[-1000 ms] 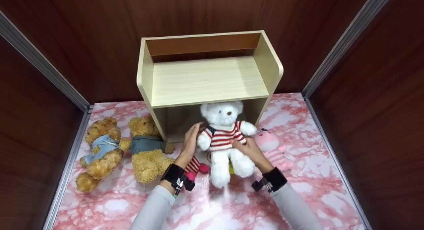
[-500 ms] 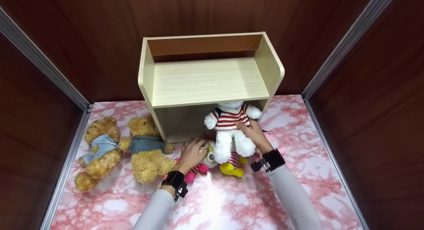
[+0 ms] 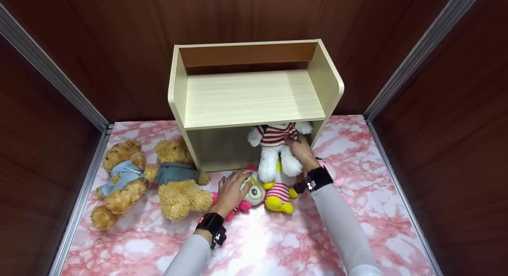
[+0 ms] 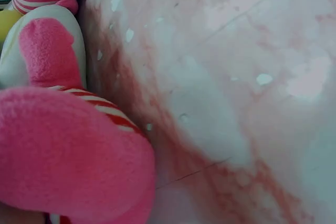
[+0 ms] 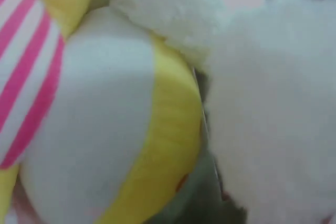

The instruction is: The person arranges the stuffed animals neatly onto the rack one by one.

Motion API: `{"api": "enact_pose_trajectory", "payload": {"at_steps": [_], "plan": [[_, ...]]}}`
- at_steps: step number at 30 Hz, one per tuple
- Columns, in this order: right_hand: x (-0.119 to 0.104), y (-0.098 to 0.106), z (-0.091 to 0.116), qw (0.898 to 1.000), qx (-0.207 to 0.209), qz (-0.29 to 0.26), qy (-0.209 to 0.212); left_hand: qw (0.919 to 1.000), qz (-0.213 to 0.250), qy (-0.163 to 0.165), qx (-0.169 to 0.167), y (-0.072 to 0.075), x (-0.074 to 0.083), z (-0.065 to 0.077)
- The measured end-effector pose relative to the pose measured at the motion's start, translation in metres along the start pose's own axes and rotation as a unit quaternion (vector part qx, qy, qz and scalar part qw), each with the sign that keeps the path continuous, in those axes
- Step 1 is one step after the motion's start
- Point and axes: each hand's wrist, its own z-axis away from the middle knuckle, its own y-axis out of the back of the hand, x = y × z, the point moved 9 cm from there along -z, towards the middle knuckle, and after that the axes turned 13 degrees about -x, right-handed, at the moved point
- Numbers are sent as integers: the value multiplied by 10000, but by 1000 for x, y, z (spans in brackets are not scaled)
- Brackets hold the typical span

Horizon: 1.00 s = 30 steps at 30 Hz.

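My right hand (image 3: 301, 150) grips a white teddy bear (image 3: 278, 137) in a red-and-white striped sweater by its side, thumb on the sweater front. The bear's body is inside the lower compartment of the wooden shelf (image 3: 254, 97), its head hidden under the middle board and its legs hanging out over the front. White fur (image 5: 278, 108) fills the right of the right wrist view, beside a yellow-and-white plush doll (image 5: 105, 103). With fingers spread, my left hand (image 3: 231, 192) rests on a pink plush doll (image 3: 255, 192) with big round eyes. Its pink foot (image 4: 79, 150) looms in the left wrist view.
Two brown teddy bears, one in light blue (image 3: 124, 178) and one in grey-blue (image 3: 176, 178), lie left of the shelf. A pink plush toy (image 3: 328, 169) lies partly behind my right wrist. Dark wood panels (image 3: 444, 149) enclose the marbled pink surface (image 3: 254, 248) on three sides.
My right hand has pushed the white bear forward and slightly right into the lower compartment. My left hand has left the bear and come down onto the pink doll, exposing the yellow doll.
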Motion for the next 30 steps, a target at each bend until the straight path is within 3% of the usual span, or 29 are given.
{"api": "enact_pose_trajectory", "payload": {"at_steps": [5, 11, 17, 30], "plan": [[8, 1, -13, 9987, 255, -440, -100, 9999, 95, -16, 47, -3, -5, 1], [14, 5, -27, 9972, 582, -433, -155, 9995, 162, -119, 233, -3, -6, 2], [14, 11, -41, 9979, 559, -263, -186, 9995, 180, -108, 248, -3, -7, 3], [31, 15, -65, 9952, 430, -645, -593, 9979, 334, -291, 464, -4, -7, 4]]}}
